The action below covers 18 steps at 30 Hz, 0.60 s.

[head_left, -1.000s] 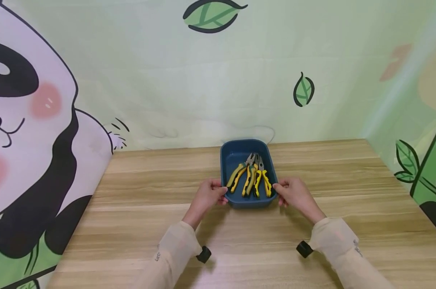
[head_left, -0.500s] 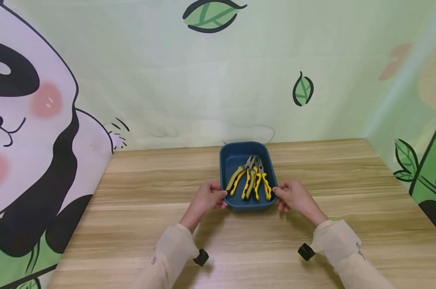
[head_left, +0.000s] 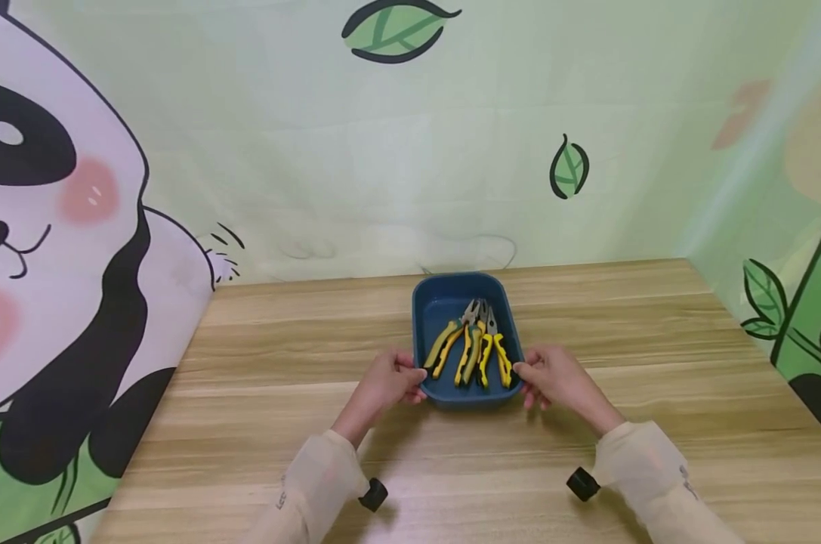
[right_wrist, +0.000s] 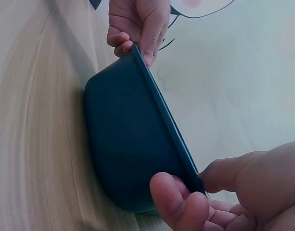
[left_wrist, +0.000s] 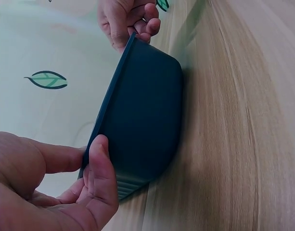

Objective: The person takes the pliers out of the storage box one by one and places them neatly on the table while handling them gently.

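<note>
A dark blue plastic bin (head_left: 427,317) with a rounded rim is held between my two hands. My left hand (head_left: 386,381) pinches its near left corner, thumb over the rim and fingers below. The right hand (head_left: 553,378) does the same at the near right corner. Inside lie pliers with metal heads pointing away: one pair with olive and yellow handles (head_left: 444,347), another similar pair beside it, and bright yellow ones (head_left: 501,361) on the right. In the left wrist view, the bin's outer wall (left_wrist: 142,101) stands close to the wood; whether its base touches cannot be told.
A wood-grain table (head_left: 260,363) extends around the bin. Behind it rises a pale green backdrop (head_left: 281,151) printed with leaves and a panda. Small black devices (head_left: 374,495) sit at both wrists, by the beige sleeves (head_left: 322,476).
The bin, with the pliers in it, has shifted a little toward me, away from the backdrop. Both hands have kept their grip on its corners and moved back with it.
</note>
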Motion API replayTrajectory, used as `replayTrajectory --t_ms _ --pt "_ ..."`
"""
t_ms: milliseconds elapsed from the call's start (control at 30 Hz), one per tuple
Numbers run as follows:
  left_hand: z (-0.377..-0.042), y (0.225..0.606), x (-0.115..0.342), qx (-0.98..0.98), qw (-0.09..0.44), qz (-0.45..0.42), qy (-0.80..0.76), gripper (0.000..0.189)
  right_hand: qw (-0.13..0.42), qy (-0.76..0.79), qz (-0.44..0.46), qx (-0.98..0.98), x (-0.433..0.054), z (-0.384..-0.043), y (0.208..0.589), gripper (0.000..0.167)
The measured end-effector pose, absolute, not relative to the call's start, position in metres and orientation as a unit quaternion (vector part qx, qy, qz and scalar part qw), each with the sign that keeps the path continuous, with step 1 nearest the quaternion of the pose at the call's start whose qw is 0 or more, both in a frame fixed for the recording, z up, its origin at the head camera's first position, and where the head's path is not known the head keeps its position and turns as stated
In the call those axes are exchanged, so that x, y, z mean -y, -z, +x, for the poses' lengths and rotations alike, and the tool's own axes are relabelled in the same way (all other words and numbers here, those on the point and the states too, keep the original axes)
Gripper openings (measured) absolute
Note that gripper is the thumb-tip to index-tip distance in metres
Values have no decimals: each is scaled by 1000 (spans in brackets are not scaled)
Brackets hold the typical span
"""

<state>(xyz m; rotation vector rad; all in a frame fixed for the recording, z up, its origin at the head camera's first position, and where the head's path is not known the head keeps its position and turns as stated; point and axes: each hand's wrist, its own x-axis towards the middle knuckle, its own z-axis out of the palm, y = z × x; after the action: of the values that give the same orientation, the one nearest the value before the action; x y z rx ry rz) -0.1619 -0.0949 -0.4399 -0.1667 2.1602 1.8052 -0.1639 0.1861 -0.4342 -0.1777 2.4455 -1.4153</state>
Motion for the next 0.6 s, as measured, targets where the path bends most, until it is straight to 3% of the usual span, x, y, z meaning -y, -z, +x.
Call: replayTrajectory --t_ms 600 --pt "-147 438 98 -764 174 -52 -620 20 168 513 -58 -840 -184 -148 431 16"
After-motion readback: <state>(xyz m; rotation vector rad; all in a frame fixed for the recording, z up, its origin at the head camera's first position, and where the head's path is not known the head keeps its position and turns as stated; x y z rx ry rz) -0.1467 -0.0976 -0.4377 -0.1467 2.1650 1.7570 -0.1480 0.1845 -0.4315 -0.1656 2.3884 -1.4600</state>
